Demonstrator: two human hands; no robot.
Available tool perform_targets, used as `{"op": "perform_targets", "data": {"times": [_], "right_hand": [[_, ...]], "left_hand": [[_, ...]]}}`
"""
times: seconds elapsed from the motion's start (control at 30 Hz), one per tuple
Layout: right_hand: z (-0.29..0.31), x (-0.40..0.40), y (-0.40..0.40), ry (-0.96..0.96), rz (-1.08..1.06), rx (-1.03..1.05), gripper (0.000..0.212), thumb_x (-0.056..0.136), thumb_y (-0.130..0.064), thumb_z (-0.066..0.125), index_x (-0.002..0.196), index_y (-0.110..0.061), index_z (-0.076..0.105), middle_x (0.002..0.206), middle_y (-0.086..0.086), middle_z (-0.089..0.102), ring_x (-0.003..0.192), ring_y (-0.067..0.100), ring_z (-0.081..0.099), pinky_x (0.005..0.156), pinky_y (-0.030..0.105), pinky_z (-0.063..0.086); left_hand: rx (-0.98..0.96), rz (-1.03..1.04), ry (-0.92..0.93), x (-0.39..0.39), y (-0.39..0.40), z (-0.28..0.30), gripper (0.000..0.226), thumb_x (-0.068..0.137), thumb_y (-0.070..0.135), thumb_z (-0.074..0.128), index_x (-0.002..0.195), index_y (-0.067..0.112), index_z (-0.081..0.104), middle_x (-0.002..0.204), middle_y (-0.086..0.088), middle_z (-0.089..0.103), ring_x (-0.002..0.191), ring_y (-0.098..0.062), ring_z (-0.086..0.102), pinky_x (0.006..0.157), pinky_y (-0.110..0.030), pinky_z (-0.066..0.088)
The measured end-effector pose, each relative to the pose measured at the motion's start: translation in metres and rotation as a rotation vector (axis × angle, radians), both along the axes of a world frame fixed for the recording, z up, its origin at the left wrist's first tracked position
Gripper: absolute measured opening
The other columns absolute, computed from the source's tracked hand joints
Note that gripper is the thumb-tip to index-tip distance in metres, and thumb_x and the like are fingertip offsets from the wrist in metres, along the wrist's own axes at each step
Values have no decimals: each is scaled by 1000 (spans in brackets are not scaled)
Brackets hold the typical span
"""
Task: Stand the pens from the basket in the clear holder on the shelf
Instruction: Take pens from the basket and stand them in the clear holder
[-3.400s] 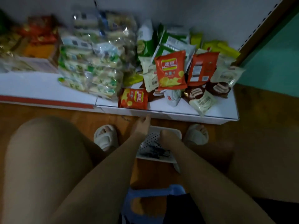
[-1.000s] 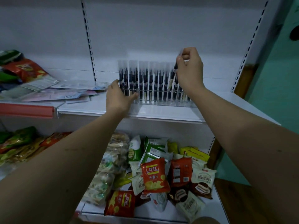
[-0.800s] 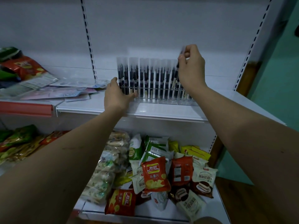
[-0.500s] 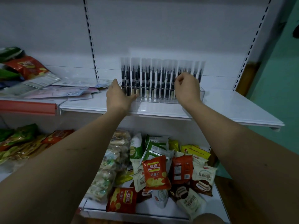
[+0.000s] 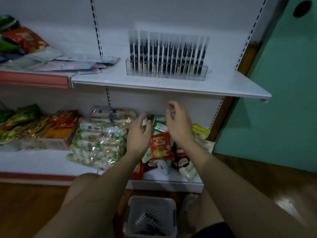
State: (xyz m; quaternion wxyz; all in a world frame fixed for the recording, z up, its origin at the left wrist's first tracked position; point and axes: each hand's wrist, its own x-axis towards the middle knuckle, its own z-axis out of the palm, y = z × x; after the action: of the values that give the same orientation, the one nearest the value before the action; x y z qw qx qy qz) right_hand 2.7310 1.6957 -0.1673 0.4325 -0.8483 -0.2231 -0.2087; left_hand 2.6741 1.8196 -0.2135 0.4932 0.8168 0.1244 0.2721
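The holder [image 5: 166,73] stands on the shelf [image 5: 223,83], full of upright pens [image 5: 167,55]. Below it lie snack bags [image 5: 160,146]; my basket [image 5: 151,201] sits on the floor before them.

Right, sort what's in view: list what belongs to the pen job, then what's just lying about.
Job:
- clear plastic holder on the white upper shelf
- dark pens standing in it
- grey perforated basket on the floor
- left hand, right hand, both holding nothing

Lying about:
- orange crisp packet
- flat paper packets
- clear-wrapped snack bundle
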Motion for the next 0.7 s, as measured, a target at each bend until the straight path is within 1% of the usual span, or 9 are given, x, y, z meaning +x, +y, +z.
{"op": "perform_targets", "data": {"times": [0.1, 0.2, 0.3, 0.37, 0.47, 0.5, 0.6, 0.67, 0.7], "right_hand": [[-56, -19, -4, 79, 46, -134, 34, 98, -20, 50, 131, -14, 51, 126, 7, 60, 111, 25, 57, 89, 34, 45], [-118, -29, -9, 231, 56, -270, 37, 97, -25, 52, 132, -16, 47, 126, 9, 58, 114, 28, 55, 88, 37, 48], [-175, -39, -13, 476, 57, -371, 45, 97, -28, 53, 138, -16, 41, 133, 9, 54, 117, 30, 54, 88, 42, 51], [-215, -46, -13, 583, 77, -431, 47, 96, -27, 54, 139, -15, 40, 134, 11, 54, 119, 31, 54, 91, 43, 50], [-272, -55, -14, 788, 106, -575, 42, 94, -30, 56, 133, -16, 47, 127, 9, 59, 114, 30, 58, 91, 41, 50], [-290, -57, -13, 878, 117, -656, 38, 94, -29, 56, 129, -16, 51, 124, 10, 61, 113, 30, 59, 90, 38, 50], [-344, -63, -8, 1089, 211, -873, 23, 95, -20, 54, 115, -9, 61, 111, 14, 64, 105, 33, 61, 83, 39, 47], [-377, -64, -4, 1179, 313, -993, 17, 97, -17, 52, 110, -9, 60, 102, 15, 63, 95, 31, 59, 76, 39, 46], [-388, -64, -3, 1200, 327, -1036, 18, 98, -14, 51, 112, -8, 60, 105, 16, 63, 94, 31, 59, 76, 38, 46]], "left_hand": [[-84, -24, 202, -27, -5, -38, 44, 100, 45, 38, 132, 21, 55, 130, -5, 60, 119, -22, 55, 94, -31, 42], [-112, -55, 434, -44, -7, -70, 43, 102, 42, 34, 130, 19, 57, 131, -10, 59, 118, -28, 54, 84, -27, 35], [-184, -44, 635, -49, -3, -105, 52, 102, 48, 29, 139, 17, 49, 144, -11, 48, 129, -31, 45, 96, -32, 35], [-249, -23, 692, -51, -3, -128, 55, 102, 48, 30, 139, 12, 48, 144, -14, 47, 131, -32, 43, 98, -32, 34], [-406, 14, 730, -53, -4, -160, 45, 103, 43, 32, 121, 12, 59, 121, -12, 60, 119, -28, 50, 84, -26, 36], [-463, 22, 763, -54, -5, -173, 43, 104, 42, 32, 118, 13, 59, 118, -10, 59, 118, -27, 49, 84, -25, 37], [-443, 68, 882, -56, -5, -210, 49, 104, 44, 31, 135, 12, 51, 136, -9, 49, 129, -30, 43, 92, -26, 30], [-394, 53, 913, -56, -2, -242, 45, 104, 40, 32, 133, 12, 53, 139, -12, 50, 127, -29, 45, 95, -27, 31], [-392, 40, 949, -56, -1, -258, 43, 104, 38, 33, 129, 11, 55, 134, -15, 53, 121, -30, 49, 92, -28, 32]]}}
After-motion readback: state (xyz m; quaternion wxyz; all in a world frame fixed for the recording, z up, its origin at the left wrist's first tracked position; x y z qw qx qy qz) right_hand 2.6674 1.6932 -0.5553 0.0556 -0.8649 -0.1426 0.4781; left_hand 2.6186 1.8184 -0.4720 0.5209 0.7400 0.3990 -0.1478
